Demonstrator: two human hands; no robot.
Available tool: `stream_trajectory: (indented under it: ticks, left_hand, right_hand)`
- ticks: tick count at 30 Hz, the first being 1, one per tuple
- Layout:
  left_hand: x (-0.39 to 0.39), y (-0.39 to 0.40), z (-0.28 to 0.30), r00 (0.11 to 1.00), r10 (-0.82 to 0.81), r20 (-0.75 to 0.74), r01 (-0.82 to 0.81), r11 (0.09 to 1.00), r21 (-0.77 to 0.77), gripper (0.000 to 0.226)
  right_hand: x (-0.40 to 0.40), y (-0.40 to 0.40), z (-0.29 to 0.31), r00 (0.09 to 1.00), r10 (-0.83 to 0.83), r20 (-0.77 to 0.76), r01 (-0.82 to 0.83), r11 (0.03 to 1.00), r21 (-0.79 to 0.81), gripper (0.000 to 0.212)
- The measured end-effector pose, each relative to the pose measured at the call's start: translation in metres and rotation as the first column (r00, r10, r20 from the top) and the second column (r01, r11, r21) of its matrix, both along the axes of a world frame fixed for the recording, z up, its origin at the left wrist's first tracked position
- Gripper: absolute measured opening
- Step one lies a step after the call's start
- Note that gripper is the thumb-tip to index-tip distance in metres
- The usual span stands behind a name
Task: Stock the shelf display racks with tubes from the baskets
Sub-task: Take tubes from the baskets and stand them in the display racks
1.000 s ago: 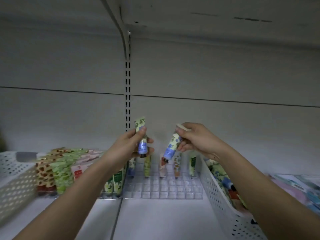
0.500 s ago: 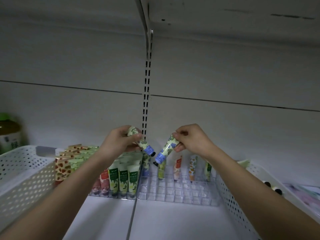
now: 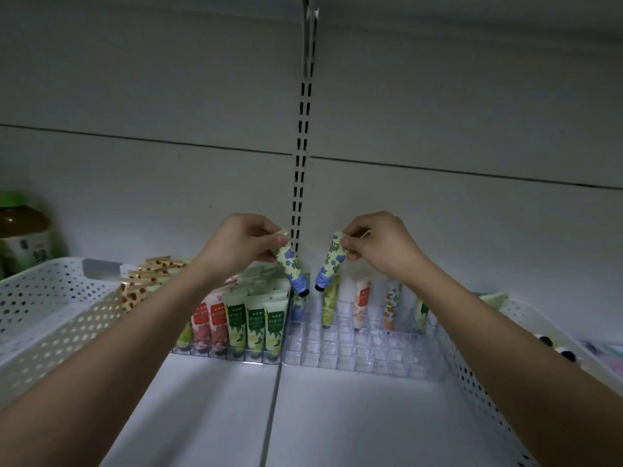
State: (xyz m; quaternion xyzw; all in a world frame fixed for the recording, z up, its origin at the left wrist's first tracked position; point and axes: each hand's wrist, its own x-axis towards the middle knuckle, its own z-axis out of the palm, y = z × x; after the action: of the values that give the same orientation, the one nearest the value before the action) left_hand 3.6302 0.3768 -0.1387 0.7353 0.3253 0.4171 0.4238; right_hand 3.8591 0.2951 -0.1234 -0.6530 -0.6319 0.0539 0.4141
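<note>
Each hand, left hand point(image 3: 241, 242) and right hand point(image 3: 382, 242), pinches a blue-flower tube point(image 3: 289, 262) cap-down above the clear rack point(image 3: 364, 355). Best lower each straight into an empty slot.

Two blue-flowered tubes, the left tube point(image 3: 289, 262) and right tube point(image 3: 331, 261), hang caps-down, tilted toward each other, just above the clear rack point(image 3: 362, 352) with five tubes standing in its back row.

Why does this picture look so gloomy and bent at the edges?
Head view: dim, bluish light; the shelf catches a pale sheen near the clear rack. Wide-angle lens bows the wall seam and stretches both forearms. The jar at far left is soft.
</note>
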Motion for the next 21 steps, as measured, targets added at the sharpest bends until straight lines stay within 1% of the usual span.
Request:
stream_trajectory:
  ticks: [2, 4, 8, 11, 15, 21]
  left_hand:
    - [0.001, 0.001, 0.000, 0.997, 0.003, -0.075, 0.000, 0.999, 0.036, 0.004]
    - [0.002, 0.001, -0.001, 0.992, 0.016, -0.129, -0.009, 0.998, 0.057, 0.005]
    - [0.006, -0.001, -0.002, 0.981, 0.047, -0.186, -0.024, 0.992, 0.124, 0.012]
    - [0.008, -0.002, -0.001, 0.969, 0.075, -0.234, -0.033, 0.983, 0.181, 0.014]
    - [0.010, -0.002, -0.003, 0.953, 0.110, -0.281, -0.055, 0.979, 0.199, 0.011]
    - [0.016, -0.002, -0.007, 0.922, 0.171, -0.347, -0.068, 0.955, 0.290, 0.012]
  right_hand:
    - [-0.003, 0.006, -0.002, 0.999, 0.006, 0.054, -0.005, 1.000, -0.013, 0.008]
    - [-0.006, 0.012, -0.005, 0.990, 0.012, 0.139, -0.005, 0.999, -0.052, 0.006]
    - [-0.015, 0.023, -0.013, 0.969, 0.044, 0.243, -0.014, 0.992, -0.123, 0.006]
    - [-0.022, 0.030, -0.018, 0.930, 0.047, 0.364, 0.005, 0.990, -0.141, 0.009]
    - [-0.028, 0.036, -0.020, 0.914, 0.031, 0.404, 0.025, 0.991, -0.134, 0.012]
    - [-0.033, 0.041, -0.016, 0.896, 0.034, 0.443, 0.035, 0.989, -0.147, 0.012]
